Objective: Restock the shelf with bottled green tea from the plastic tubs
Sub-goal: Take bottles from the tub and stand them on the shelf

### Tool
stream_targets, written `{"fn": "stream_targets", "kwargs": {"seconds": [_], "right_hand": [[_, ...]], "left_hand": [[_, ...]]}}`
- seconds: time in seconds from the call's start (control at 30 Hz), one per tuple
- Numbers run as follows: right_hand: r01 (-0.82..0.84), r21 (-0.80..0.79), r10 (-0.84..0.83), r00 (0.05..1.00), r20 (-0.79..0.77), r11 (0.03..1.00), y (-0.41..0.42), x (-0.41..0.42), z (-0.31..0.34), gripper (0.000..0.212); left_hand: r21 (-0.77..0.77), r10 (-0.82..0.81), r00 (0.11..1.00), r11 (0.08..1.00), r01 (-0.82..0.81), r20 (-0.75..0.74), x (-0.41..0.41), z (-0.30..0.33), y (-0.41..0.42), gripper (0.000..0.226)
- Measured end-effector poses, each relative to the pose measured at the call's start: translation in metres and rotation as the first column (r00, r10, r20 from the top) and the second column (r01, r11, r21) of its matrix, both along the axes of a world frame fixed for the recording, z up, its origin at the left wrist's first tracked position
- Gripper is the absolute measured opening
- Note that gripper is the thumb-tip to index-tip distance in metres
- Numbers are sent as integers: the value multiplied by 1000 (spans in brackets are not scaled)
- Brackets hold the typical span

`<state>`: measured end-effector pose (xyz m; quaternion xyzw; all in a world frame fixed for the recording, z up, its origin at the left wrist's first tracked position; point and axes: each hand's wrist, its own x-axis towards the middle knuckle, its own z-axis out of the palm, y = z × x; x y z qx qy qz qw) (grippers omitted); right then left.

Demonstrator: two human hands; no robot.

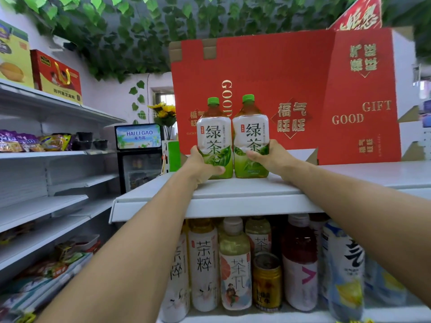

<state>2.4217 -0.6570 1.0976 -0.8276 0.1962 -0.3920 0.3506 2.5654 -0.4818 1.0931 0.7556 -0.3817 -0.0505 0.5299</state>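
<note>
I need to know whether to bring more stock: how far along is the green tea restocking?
Early, it seems. Done: nothing else stands placed on the top shelf. In hand: the left hand grips one green tea bottle, the right hand another bottle, both bottoms on the shelf before the red gift box. Left: releasing them; the tubs are out of view.

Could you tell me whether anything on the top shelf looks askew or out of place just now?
Nothing stands out. Both green tea bottles stand upright, side by side, on the top shelf, caps on, gripped by the left hand and right hand.
</note>
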Motion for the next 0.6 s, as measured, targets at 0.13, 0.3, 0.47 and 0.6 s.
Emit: {"fn": "stream_targets", "kwargs": {"seconds": [0.13, 0.3, 0.47, 0.6], "right_hand": [[88, -163, -122, 970, -210, 983, 39, -36, 1, 78], [158, -535, -325, 916, -234, 830, 96, -108, -9, 70], [227, -765, -393, 919, -37, 602, 121, -187, -50, 63], [297, -833, -459, 887, 59, 467, 124, -267, -94, 49]], "left_hand": [[103, 67, 992, 992, -78, 106, -14, 3, 13, 114], [253, 92, 867, 937, -243, 490, -70, -3, 51, 103], [-41, 142, 663, 985, -165, 735, -168, -48, 80, 83], [-127, 135, 575, 990, -55, 807, -240, -96, 82, 71]]}}
